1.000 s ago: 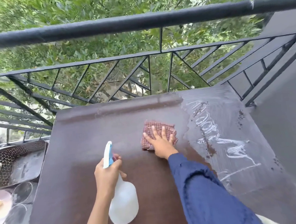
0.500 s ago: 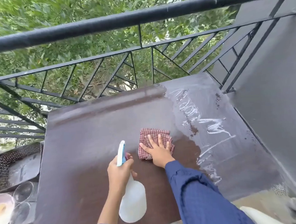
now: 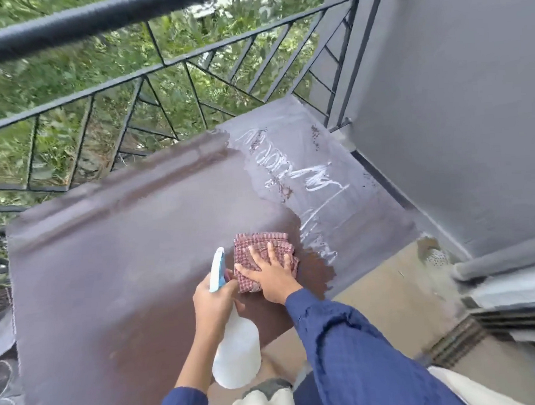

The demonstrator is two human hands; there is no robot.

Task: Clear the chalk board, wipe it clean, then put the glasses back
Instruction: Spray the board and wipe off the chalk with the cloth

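On the near right part of the dark brown chalk board point(image 3: 122, 258), the right hand point(image 3: 272, 275) presses flat, fingers spread, on the folded red-checked cloth point(image 3: 259, 246). The left hand point(image 3: 214, 302) grips the white plastic spray bottle with blue trigger point(image 3: 236, 354) just beside it. Unwiped white chalk scribbles point(image 3: 281, 167) run away from the person, just right of the cloth (right hand nearer), so the next wipe likely goes right and outward.

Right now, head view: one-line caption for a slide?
Right hand presses a checked cloth flat on the half-wiped chalk board beside remaining chalk marks, left hand gripping a spray bottle.
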